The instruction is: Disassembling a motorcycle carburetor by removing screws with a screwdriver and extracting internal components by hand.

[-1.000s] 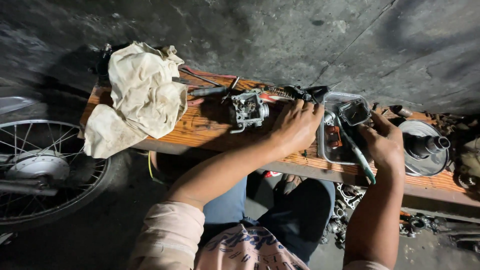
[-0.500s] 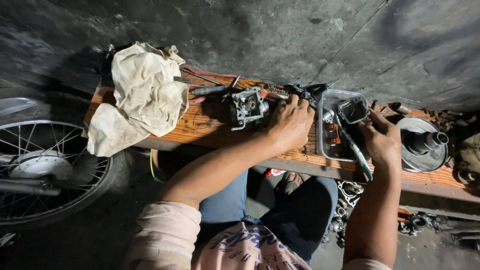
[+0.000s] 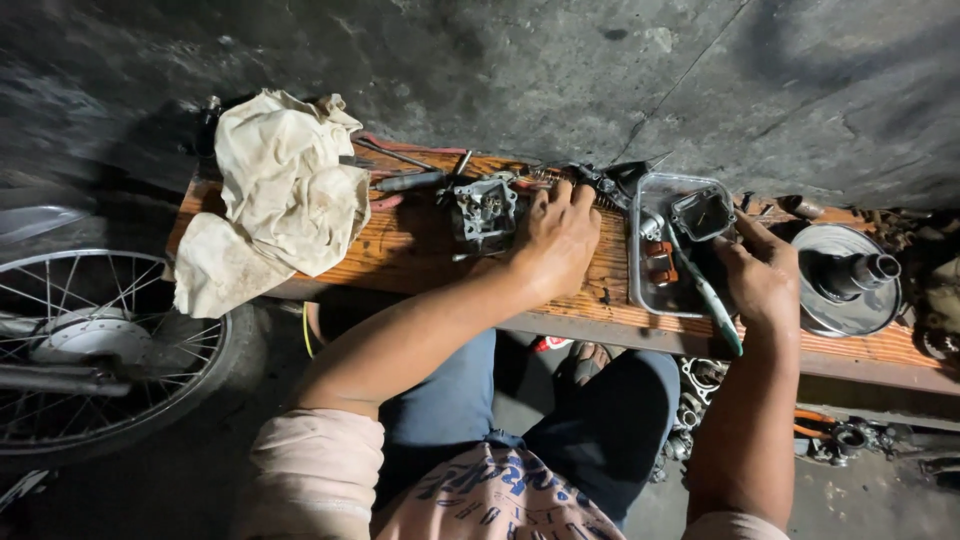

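Item: carburettor body [image 3: 486,208], grey metal, upright on the wooden tabletop [image 3: 420,250], just left of your left hand [image 3: 555,240]. That hand lies palm down, fingers spread and curled over small dark parts at the far edge of the tabletop; whether it grips anything there you cannot tell, as the fingers cover it.

Item: clear plastic tray [image 3: 640,285], between your two hands, holding loose small parts so they stay together. Its contents are dim and hard to name.

Item: float bowl [image 3: 702,212], square, metal, pinched at its near side by your right hand [image 3: 765,280]. The same hand carries a green-handled screwdriver [image 3: 715,305] tucked along the palm, handle pointing back toward you; the tip is lost in the tray.

Item: dirty cloth [image 3: 275,210], heaped at the left end, draping off the edge and covering part of the hand tools [image 3: 405,172] behind it.

Item: clutch pulley [image 3: 850,275], round, at the right end.

Item: spoked wheel [image 3: 90,350], cut off by the left border.
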